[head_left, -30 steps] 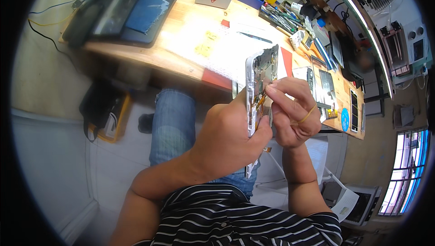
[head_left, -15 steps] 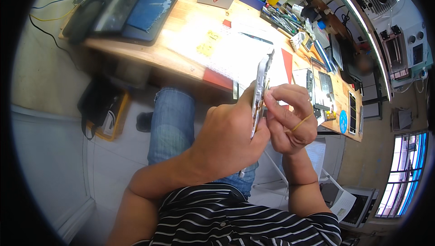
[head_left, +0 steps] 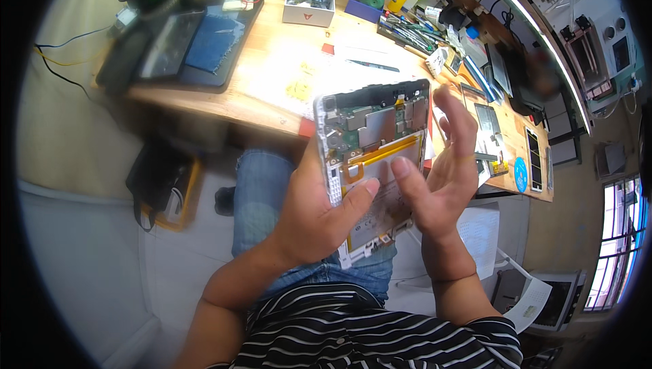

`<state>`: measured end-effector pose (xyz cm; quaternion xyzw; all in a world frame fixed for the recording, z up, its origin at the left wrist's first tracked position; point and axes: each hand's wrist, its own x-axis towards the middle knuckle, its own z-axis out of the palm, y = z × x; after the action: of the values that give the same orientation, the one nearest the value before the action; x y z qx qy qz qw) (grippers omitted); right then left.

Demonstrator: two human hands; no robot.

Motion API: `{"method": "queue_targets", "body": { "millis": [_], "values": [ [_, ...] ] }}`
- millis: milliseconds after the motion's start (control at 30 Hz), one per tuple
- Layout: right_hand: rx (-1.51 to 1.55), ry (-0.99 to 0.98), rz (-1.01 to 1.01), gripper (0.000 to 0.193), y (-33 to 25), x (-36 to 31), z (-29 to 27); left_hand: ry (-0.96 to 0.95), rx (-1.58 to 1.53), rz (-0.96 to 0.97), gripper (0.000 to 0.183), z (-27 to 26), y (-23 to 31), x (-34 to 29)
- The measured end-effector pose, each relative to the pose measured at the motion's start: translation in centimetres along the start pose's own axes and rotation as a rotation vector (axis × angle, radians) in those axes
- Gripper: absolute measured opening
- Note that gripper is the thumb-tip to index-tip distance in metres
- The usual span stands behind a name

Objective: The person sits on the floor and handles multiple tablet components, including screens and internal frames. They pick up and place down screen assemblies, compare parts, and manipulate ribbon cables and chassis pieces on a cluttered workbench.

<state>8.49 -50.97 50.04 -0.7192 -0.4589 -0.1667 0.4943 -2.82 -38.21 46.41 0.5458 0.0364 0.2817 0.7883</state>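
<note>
My left hand (head_left: 319,216) grips an opened tablet (head_left: 373,158) with a white frame, held above my lap with its inside facing me. Its green circuit boards, metal shields and pale battery with a yellow strip are exposed. My left thumb lies across the battery. My right hand (head_left: 441,172) is beside the tablet's right edge, palm toward it, fingers spread upward and thumb touching the battery area. It holds nothing.
A wooden workbench (head_left: 272,77) runs ahead of me with a dark mat (head_left: 183,46), a white box (head_left: 309,5), a tray of tools (head_left: 414,32) and flat device parts (head_left: 489,131) at the right. A dark bag (head_left: 159,182) sits on the floor under it.
The tablet has turned from edge-on to flat, showing its inside. My right hand let go of its pinch at the edge and opened. The view shifted down the bench.
</note>
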Motion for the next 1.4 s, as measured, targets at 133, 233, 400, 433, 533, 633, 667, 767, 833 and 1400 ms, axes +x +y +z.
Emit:
{"method": "queue_targets", "body": {
  "millis": [133, 233, 400, 433, 533, 633, 667, 767, 833, 1400],
  "values": [
    [0.662, -0.098, 0.529, 0.082, 0.4, 0.1, -0.2, -0.016, 0.184, 0.078, 0.042, -0.1, 0.1, 0.2],
    [0.834, -0.154, 0.629, 0.06, -0.3, -0.4, 0.3, -0.095, 0.435, 0.175, 0.039, -1.4, 0.7, 0.1],
    [0.887, -0.224, 0.67, 0.052, -1.4, -3.3, 4.0, 0.003, 0.533, 0.103, 0.038, -3.5, 2.0, -3.1],
    [0.96, -0.23, 0.741, 0.055, -1.3, -4.0, 4.4, 0.043, 0.547, 0.142, 0.038, -3.3, 1.7, -3.5],
    [1.073, -0.145, 0.816, 0.056, -0.2, -5.4, 5.1, 0.071, 0.637, 0.173, 0.04, -1.8, 1.1, -4.1],
    [1.154, -0.057, 0.853, 0.054, 1.0, -5.7, 4.2, 0.004, 0.741, 0.099, 0.041, 0.5, 1.3, -3.6],
    [1.199, -0.03, 0.862, 0.053, 1.3, -5.6, 3.7, -0.007, 0.753, 0.121, 0.039, 1.2, 1.4, -3.0],
    [1.125, 0.031, 0.813, 0.055, 1.8, -5.0, 2.2, -0.029, 0.769, 0.178, 0.038, 3.1, 1.7, -1.6],
    [1.164, 0.059, 0.777, 0.055, 2.0, -4.8, 1.4, -0.035, 0.746, 0.188, 0.04, 4.0, 1.8, -1.2],
    [0.965, 0.242, 0.586, 0.059, 9.6, 2.9, -3.0, -0.295, 0.834, 0.535, 0.038, 8.0, -0.7, 11.9]
  ]
}}
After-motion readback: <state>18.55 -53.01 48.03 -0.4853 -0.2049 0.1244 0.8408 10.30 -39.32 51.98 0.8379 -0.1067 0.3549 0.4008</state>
